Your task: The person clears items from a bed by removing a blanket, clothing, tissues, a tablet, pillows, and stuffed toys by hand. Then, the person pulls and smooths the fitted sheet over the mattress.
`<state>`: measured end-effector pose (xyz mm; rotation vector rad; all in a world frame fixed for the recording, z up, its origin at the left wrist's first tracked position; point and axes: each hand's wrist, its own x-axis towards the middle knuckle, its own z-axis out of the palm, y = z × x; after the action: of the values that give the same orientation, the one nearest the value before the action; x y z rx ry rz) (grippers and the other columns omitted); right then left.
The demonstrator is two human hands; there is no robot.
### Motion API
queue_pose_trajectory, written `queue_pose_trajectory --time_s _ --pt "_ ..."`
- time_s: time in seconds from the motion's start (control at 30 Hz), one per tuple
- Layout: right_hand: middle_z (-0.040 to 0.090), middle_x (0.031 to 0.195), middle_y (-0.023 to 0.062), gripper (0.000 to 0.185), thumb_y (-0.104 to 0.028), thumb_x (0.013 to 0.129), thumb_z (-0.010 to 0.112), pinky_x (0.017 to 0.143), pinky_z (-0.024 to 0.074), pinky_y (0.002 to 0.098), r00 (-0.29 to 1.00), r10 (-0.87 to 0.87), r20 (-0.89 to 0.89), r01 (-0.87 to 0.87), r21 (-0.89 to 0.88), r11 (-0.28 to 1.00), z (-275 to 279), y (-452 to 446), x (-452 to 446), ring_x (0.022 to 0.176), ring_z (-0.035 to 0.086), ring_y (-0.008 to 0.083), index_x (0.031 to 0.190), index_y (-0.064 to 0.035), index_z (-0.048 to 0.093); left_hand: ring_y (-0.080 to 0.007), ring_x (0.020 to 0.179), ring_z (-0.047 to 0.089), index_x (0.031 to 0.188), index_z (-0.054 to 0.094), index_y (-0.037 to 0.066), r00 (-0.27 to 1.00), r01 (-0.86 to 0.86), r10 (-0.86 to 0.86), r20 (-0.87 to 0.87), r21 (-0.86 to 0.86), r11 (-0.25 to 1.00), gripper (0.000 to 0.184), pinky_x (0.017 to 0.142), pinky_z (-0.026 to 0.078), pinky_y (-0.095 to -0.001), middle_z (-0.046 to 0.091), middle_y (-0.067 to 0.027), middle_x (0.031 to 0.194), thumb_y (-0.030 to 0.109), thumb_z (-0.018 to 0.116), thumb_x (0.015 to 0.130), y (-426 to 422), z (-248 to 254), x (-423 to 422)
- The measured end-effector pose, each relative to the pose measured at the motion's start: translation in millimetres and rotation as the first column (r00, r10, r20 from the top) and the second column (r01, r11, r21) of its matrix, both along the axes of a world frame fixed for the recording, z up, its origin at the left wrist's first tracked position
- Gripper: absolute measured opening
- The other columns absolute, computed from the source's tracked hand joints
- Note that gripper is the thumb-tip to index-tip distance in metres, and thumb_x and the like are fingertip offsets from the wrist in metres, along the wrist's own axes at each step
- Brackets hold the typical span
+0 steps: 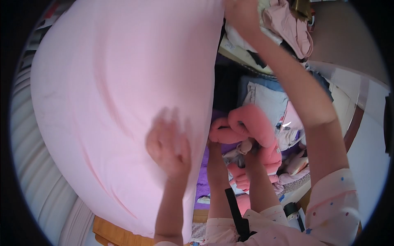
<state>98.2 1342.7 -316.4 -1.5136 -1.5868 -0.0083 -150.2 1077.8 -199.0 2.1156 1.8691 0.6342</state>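
Note:
A large pink sheet is spread over a broad surface on the left, with a few long creases. My left hand is over the lower right part of the sheet, blurred by motion, its fingers apart and nothing held in it. At the top, my right hand is by the sheet's right edge, partly cut off by the frame; its fingers are hidden.
Coral-pink plush loops lie around my legs. Folded light jeans and other clothes are piled on the right. Pink clothing sits at the top right. Pale pleated curtains hang at the left, and a wooden edge shows below.

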Motion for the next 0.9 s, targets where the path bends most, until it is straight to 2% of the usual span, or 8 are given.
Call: queue_pose_trajectory --time_s 0.1,0.2,0.57,0.6,0.63,0.7,0.8,0.9 --pt "0.042 0.142 0.0172 0.050 -0.017 0.088 0.056 0.114 0.0216 0.0514 0.918 0.390 0.071 -0.390 -0.008 0.921 32 -46 -63 0.136 0.032 0.0371 0.136 -0.0098 0.048 -0.0419 0.133 0.035 0.138 0.046 0.003 0.992 -0.039 0.048 -0.120 0.075 0.996 0.049 0.107 0.028 -0.0523 0.036 -0.0233 0.145 0.020 0.056 0.092 58 -16 -2" --pt "0.041 0.146 0.0042 0.058 -0.037 0.080 0.067 0.114 0.0152 0.0582 0.693 0.699 0.180 -0.676 -0.178 0.716 59 -79 -101 0.141 0.026 0.0328 0.133 -0.0202 0.052 -0.0451 0.143 0.018 0.148 0.033 0.005 0.937 -0.132 0.119 -0.328 -0.019 0.991 0.060 0.112 0.014 -0.0597 0.025 -0.0206 0.155 0.030 0.044 0.094 73 -54 -3" --pt "0.031 0.154 0.0032 0.060 -0.044 0.089 0.058 0.113 0.0148 0.0612 0.842 0.334 0.425 -0.241 -0.258 0.936 45 82 -60 0.143 0.023 0.0317 0.144 -0.0248 0.041 -0.0446 0.142 0.022 0.145 0.038 0.004 0.936 -0.159 0.151 -0.318 0.000 0.987 0.062 0.111 0.014 -0.0615 0.030 -0.0215 0.153 0.030 0.042 0.089 85 -60 -3" --pt "0.043 0.141 0.0250 0.061 -0.037 0.093 0.053 0.107 0.0361 0.0424 0.866 0.275 0.417 -0.246 -0.124 0.961 37 110 -46 0.125 0.047 0.0398 0.141 -0.0023 0.039 -0.0446 0.142 0.022 0.145 0.038 0.004 0.931 -0.171 0.163 -0.327 0.006 0.985 0.062 0.111 0.014 -0.0615 0.030 -0.0215 0.153 0.030 0.042 0.089 83 -60 -4" --pt "0.044 0.141 0.0238 0.064 -0.045 0.095 0.047 0.108 0.0356 0.0409 0.960 0.269 -0.079 -0.273 -0.482 0.833 32 136 -32 0.128 0.046 0.0392 0.143 -0.0037 0.038 -0.0452 0.141 0.022 0.145 0.038 0.003 0.932 -0.166 0.154 -0.328 -0.007 0.986 0.062 0.110 0.014 -0.0617 0.030 -0.0220 0.153 0.030 0.042 0.089 84 -62 -5" --pt "0.049 0.136 0.0237 0.064 -0.045 0.095 0.046 0.109 0.0354 0.0414 0.962 0.271 -0.024 -0.196 -0.750 0.631 39 166 -7 0.129 0.044 0.0400 0.144 -0.0039 0.038 -0.0469 0.141 0.022 0.144 0.039 0.002 0.937 -0.155 0.142 -0.319 -0.016 0.988 0.063 0.111 0.014 -0.0622 0.030 -0.0236 0.152 0.031 0.043 0.088 86 -61 -6" --pt "0.042 0.144 0.0219 0.067 -0.047 0.094 0.048 0.112 0.0290 0.0469 0.965 0.202 0.167 -0.139 -0.329 0.934 79 155 -32 0.137 0.035 0.0392 0.145 -0.0060 0.037 -0.0472 0.141 0.021 0.143 0.039 0.001 0.945 -0.164 0.139 -0.296 -0.061 0.985 0.063 0.111 0.013 -0.0628 0.030 -0.0243 0.152 0.031 0.043 0.088 87 -56 -9" --pt "0.028 0.155 0.0046 0.059 -0.046 0.092 0.053 0.114 0.0196 0.0567 0.804 0.500 0.322 -0.440 -0.242 0.865 83 134 -86 0.143 0.023 0.0314 0.146 -0.0263 0.037 -0.0466 0.141 0.021 0.143 0.039 0.001 0.947 -0.167 0.138 -0.289 -0.078 0.983 0.063 0.111 0.012 -0.0631 0.030 -0.0242 0.152 0.030 0.044 0.087 88 -54 -11"
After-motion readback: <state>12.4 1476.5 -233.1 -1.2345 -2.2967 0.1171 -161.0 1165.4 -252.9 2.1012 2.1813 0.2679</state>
